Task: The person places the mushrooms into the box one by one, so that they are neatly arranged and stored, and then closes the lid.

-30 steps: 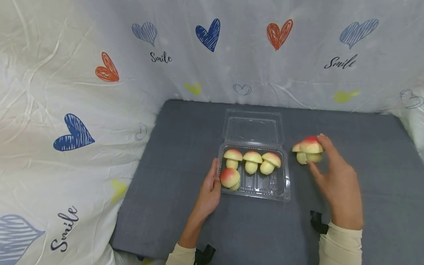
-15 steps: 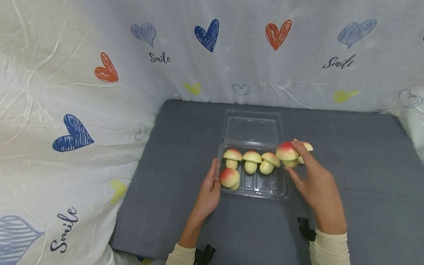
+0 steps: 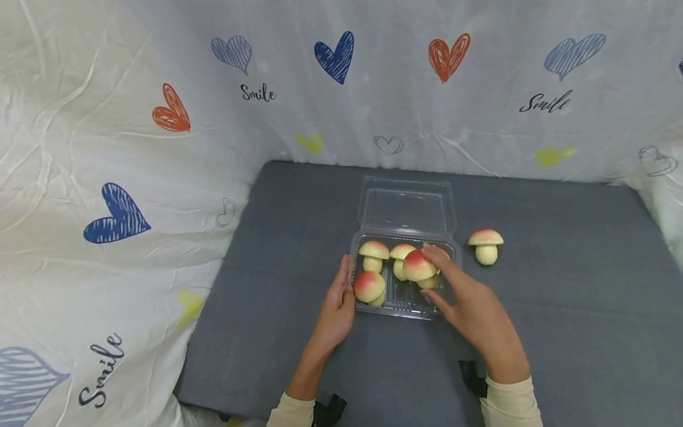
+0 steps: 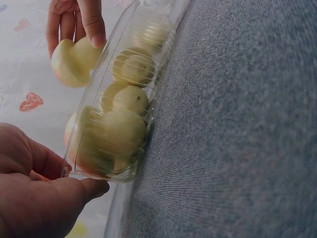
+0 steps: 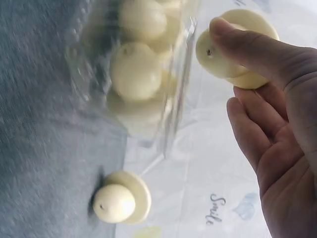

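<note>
My right hand [image 3: 477,311] pinches a red-and-cream mushroom-shaped piece [image 3: 418,265] between thumb and fingers, above the clear plastic box [image 3: 397,305]. In the left wrist view that piece [image 4: 74,62] hangs beside the box's open side. My left hand [image 3: 334,314] grips the box's left wall, thumb and fingers on its edge. Inside stand a back row of similar mushrooms, the left one [image 3: 373,255] in full view and the right one mostly hidden by my right hand, and one mushroom [image 3: 369,287] at the front left.
One more mushroom [image 3: 486,246] stands on the grey cloth right of the box. The box's hinged lid [image 3: 407,204] lies open toward the back. A white curtain [image 3: 395,107] with printed hearts rises behind the table [image 3: 267,296].
The right hand has carried its mushroom leftward from beside the loose one to over the box. The left hand has stayed at the box's left edge.
</note>
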The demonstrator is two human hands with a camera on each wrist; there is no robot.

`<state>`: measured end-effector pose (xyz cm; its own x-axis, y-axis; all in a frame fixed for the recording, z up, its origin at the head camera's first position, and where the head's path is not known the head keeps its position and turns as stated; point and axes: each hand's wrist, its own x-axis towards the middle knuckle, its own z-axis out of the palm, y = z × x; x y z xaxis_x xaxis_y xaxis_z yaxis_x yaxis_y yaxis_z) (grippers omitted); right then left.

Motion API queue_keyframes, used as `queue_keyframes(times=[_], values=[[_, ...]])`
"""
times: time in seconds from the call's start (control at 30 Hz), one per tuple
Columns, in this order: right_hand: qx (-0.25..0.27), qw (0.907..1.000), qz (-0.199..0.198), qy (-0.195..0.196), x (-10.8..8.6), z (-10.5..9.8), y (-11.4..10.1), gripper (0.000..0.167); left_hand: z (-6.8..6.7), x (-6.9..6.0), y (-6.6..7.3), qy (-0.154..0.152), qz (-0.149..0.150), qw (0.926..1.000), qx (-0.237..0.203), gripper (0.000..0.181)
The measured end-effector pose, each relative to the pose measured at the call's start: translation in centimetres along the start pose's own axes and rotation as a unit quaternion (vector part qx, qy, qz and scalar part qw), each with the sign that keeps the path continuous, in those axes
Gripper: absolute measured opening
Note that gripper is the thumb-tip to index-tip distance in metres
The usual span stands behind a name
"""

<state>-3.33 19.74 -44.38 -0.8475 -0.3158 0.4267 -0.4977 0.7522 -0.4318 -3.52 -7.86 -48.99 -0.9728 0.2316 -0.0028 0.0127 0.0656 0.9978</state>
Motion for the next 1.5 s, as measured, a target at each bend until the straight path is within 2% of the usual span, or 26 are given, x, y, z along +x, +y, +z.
queue_keyframes(times=[0.37,0.6,0.8,1.17,1.5], values=[[0.015,0.9985,0.011,-0.051,-0.1,2.0,-1.0,0.091,-0.1,0.0,-0.2,0.003,-0.001,1.0,-0.001,0.065],[0.015,0.9983,-0.005,-0.056,-0.2,2.8,-1.1,0.093,0.0,0.0,-0.1,0.003,0.001,1.0,-0.005,0.065],[0.01,0.9975,0.013,-0.068,-0.4,2.9,-1.0,0.096,0.0,0.1,-0.2,0.001,-0.005,1.0,-0.006,0.064],[0.002,0.9978,0.015,-0.064,-0.8,3.5,-0.9,0.087,0.0,0.0,-0.2,0.003,-0.009,0.9999,-0.007,0.064],[-0.001,0.9986,0.016,-0.051,-0.7,3.7,-0.9,0.077,0.0,0.0,-0.2,0.004,0.0,1.0,-0.003,0.064]])
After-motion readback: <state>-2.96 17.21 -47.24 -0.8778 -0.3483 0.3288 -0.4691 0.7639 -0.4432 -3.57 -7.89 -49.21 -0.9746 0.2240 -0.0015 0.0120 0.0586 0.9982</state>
